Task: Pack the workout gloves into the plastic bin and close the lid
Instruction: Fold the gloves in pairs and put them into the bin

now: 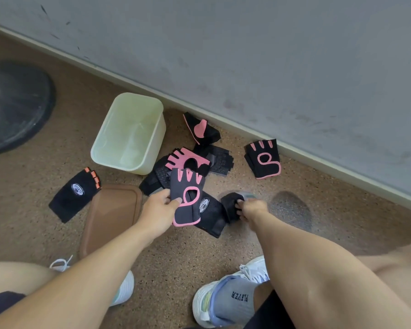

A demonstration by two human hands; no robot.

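An empty pale plastic bin stands open on the floor near the wall. Its brown lid lies flat in front of it. Several fingerless workout gloves are scattered around. My left hand grips a grey and pink glove by its edge. My right hand pinches a black glove on the floor. A black glove with orange finger trim lies left of the lid. A black and pink glove lies by the wall. More gloves are piled beside the bin.
A black weight plate lies on the floor at the left. A grey wall with a pale baseboard runs diagonally behind the gloves. My two white sneakers and knees fill the bottom of the view.
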